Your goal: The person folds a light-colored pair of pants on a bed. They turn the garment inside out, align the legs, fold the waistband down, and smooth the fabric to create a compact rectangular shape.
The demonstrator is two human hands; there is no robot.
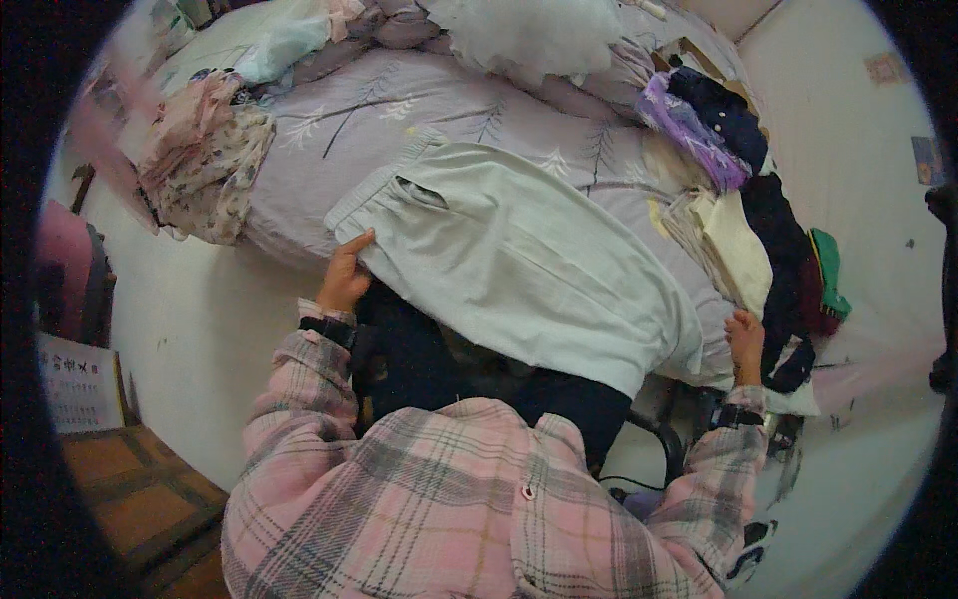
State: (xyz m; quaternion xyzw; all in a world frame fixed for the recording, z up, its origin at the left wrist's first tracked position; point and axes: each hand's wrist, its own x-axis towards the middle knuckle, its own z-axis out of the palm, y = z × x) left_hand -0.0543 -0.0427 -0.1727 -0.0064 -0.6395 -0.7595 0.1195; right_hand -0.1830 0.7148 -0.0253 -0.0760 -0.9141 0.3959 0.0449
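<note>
A pair of pale mint-white trousers lies slantwise over the near side of the bed and across my lap. Its elastic waistband is at the upper left, and a side pocket opening gapes just below it. My left hand pinches the fabric by the waistband's near corner, thumb on top. Off the other end of the trousers, my right hand has curled fingers beside the bed's edge, close under a cream folded garment. Whether those fingers grip any cloth is unclear.
Floral and pink clothing hangs over the bed's left corner. On the right lie a purple garment, dark clothing and a green cloth piece. White fluffy material sits farther back on the patterned bedsheet. A brown box stands lower left.
</note>
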